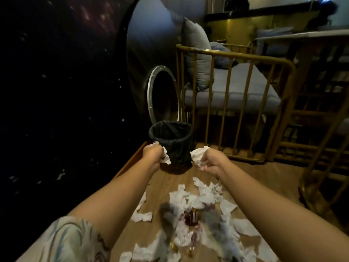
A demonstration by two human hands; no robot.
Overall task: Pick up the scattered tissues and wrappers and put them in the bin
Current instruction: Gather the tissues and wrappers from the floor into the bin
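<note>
Nearest of all, at the bottom left, a pale patterned sleeve (62, 241) covers the upper left arm, and both bare forearms reach forward over a wooden floor (162, 183).

Far out on the left, the left hand (152, 152) is closed into a fist around a crumpled white tissue (165, 155), which sticks out of the fist toward the right and hangs downward. Something small and shiny shows at the top of that fist; what it is cannot be made out.

Between the two hands and just beyond them stands a small black bin (172, 142), upright, its open mouth facing up and lined with a dark bag. Both fists sit at about the height of its rim, one on either side.

To the right, the right hand (213, 161) is clenched on a bigger wad of tissue (198, 155) that bulges out toward the bin.

Below the hands, back toward the person, scattered tissues (205, 195) lie torn and flat across the floor with no common direction. Among them are reddish wrappers (190, 217) and a few gold ones (174, 247), blurred, with no writing readable. Grey smeared patches hide part of that pile.

Beyond the right hand stands a brass-coloured railing (232, 103) with grey cushions (198, 55) behind it.
</note>
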